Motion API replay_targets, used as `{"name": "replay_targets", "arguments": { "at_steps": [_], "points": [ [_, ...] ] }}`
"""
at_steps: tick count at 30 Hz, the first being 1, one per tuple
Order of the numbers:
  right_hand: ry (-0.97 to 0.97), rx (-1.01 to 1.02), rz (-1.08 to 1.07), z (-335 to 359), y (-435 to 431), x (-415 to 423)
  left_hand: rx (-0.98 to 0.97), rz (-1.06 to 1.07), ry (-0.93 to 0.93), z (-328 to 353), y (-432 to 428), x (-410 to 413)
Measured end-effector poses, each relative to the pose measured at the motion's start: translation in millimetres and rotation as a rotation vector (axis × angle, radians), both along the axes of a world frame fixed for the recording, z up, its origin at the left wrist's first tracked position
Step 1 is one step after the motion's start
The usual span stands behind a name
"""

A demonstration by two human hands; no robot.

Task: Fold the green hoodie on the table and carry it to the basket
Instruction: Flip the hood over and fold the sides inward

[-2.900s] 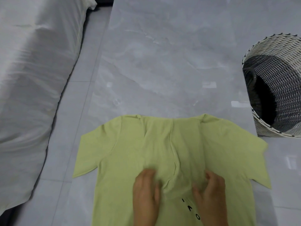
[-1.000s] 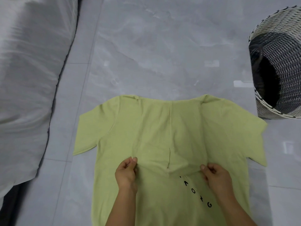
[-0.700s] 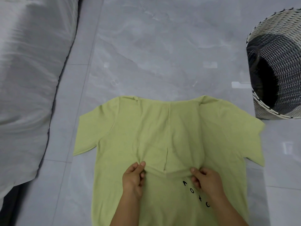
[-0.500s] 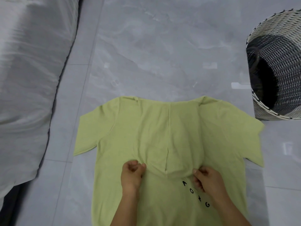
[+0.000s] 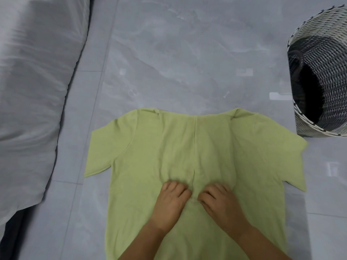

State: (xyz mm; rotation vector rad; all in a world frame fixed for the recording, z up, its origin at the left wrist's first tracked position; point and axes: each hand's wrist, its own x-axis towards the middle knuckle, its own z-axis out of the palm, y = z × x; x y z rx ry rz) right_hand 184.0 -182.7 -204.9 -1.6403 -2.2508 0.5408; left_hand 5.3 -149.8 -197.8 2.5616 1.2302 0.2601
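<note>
The green hoodie (image 5: 169, 147) is lying on the grey marbled table (image 5: 178, 53), its long axis running away from the person, shoulders farthest (sleeves pointing sideways); the left hand (image 5: 171, 200) and right hand (image 5: 219, 202) are pressing it, fingers relaxed, grasping nothing; the woven basket (image 5: 326, 53) is standing at right; grey bedding (image 5: 33, 91) at left.

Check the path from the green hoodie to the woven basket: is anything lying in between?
Nothing visible does. Only bare grey surface shows between the green hoodie and the basket to its right. The left hand and right hand rest on the hoodie.
</note>
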Motion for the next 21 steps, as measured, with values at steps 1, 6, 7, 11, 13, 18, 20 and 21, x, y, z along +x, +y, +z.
{"name": "replay_targets", "arguments": {
  "at_steps": [1, 6, 7, 11, 13, 18, 20, 21],
  "points": [
    [-0.01, 0.015, 0.017, -4, -3, 1, 0.01, -0.049, 0.002, -4, -1, -4],
    [0.001, 0.028, 0.042, -12, -18, 6, -0.056, -0.099, 0.006, -19, -10, -21],
    [0.029, 0.022, 0.038, -11, -18, 8, -0.097, -0.075, -0.034, -15, -10, -21],
    [0.157, 0.017, -0.205, -2, 8, 8, -0.15, 0.205, -0.236, 10, 19, 8],
    [0.095, 0.013, -0.335, -2, 30, 6, -0.115, 0.327, -0.219, 11, 49, 23],
    [-0.187, -0.169, -0.371, -29, 51, 20, -0.208, 0.434, 0.087, -29, 80, 10],
    [-0.225, -0.159, -0.357, -35, 48, 26, -0.199, 0.467, 0.054, -35, 76, 4],
    [-0.215, -0.141, -0.358, -34, 49, 26, -0.196, 0.496, -0.003, -33, 78, 3]
  ]
}}
